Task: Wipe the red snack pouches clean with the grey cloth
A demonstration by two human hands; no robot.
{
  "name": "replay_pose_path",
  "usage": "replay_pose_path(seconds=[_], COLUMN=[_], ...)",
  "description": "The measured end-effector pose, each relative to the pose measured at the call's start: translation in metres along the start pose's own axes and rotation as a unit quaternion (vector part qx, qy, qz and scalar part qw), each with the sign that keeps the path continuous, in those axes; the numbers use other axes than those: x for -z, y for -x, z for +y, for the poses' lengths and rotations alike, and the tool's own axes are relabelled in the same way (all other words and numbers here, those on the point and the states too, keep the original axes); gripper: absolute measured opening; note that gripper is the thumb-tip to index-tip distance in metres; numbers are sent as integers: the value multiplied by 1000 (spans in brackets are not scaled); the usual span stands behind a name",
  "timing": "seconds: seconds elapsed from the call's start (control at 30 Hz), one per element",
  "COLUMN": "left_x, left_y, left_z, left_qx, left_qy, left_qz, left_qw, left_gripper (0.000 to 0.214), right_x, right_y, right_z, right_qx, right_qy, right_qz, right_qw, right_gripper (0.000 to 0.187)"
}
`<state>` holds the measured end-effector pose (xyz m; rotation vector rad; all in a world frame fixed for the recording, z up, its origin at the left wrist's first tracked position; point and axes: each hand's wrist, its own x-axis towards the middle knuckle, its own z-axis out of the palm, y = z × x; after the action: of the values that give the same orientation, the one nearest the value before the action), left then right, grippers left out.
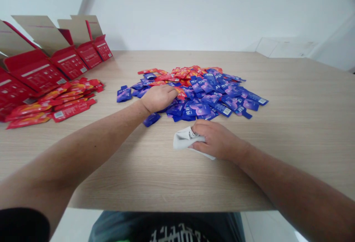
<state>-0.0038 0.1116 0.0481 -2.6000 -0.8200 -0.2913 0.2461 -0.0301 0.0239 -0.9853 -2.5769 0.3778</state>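
Many flat blue and red plastic sachets (210, 99) lie heaped on a pale wooden table (291, 97); the left hand (159, 98) bends its fingers on the heap, grip unclear; the right hand (215, 140) closes around a crumpled white cloth (184, 140).

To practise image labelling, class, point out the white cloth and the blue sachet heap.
white cloth (183, 140), head view, on its bare left fold
blue sachet heap (210, 99), head view, on a sachet near the heap's middle
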Motion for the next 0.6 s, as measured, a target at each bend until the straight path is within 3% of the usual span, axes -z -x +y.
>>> replay_pose_path(seconds=[0.1, 0.17, 0.27, 0.4, 0.53, 0.6], left_x=[20, 38, 53, 45, 25, 17], left_y=[3, 8, 21, 41, 54, 57], left_z=[1, 10, 33, 68, 87, 91], left_qx=[106, 169, 259, 313, 349, 366], left_qy=[44, 114, 249, 480, 593, 625], left_qz=[102, 131, 60, -62, -87, -76], left_qw=[988, 970, 931, 817, 720, 685], left_gripper=[27, 23, 12, 10, 12, 11], right_x=[0, 0, 2, 6, 7, 6], right_y=[0, 0, 0, 0, -2, -3], right_z=[1, 1, -1, -8, -10, -7], right_qx=[-2, -2, 10, 25, -63, -125], right_qy=[-2, -6, -21, -54, -70, -100], right_qz=[-2, -3, -11, -14, 44, 34], right_qw=[1000, 1000, 1000, 998, 995, 986], right_gripper=[13, 14, 15, 17, 19, 20])
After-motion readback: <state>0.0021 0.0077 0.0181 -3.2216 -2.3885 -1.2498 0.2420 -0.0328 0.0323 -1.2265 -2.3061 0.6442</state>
